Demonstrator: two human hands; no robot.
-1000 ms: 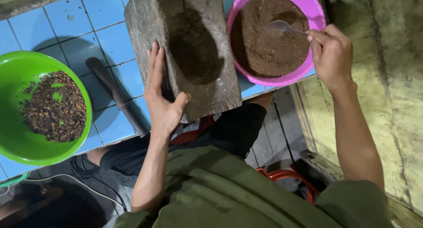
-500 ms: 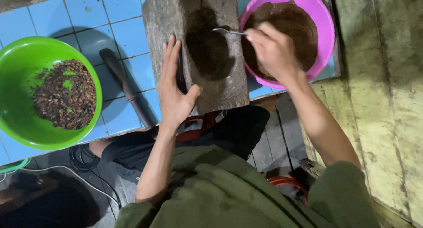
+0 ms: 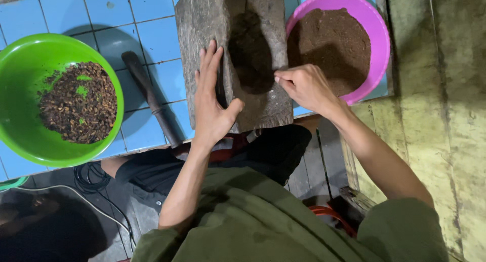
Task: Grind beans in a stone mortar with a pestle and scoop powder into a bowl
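Centre of my view, far side: a rough, grey wooden mortar block [image 3: 233, 54], blunt-cornered, with a dark oval hollow [image 3: 251, 51] worn into its top. It sits on the blue tiled floor [image 3: 152, 39], between two plastic bowls. My left hand [image 3: 212, 102] lies flat against the block's left face, fingers straight and close together pointing far, thumb splayed out and hooked onto the near top edge. My right hand [image 3: 304, 87] hovers at the hollow's right rim, fingers curled in and pinched together; what they pinch is too small for me to tell. Just right of the block, touching it, the pink round bowl [image 3: 377, 34] holds fine brown powder [image 3: 331, 44], heaped and matte. Left on the tiles lies a dark wooden pestle [image 3: 152, 97], slim and slanted. Further left, the bright green bowl [image 3: 20, 135] carries coarse, dark, crumbly bits [image 3: 78, 102]. Right side, worn yellowish planks [image 3: 445, 115].
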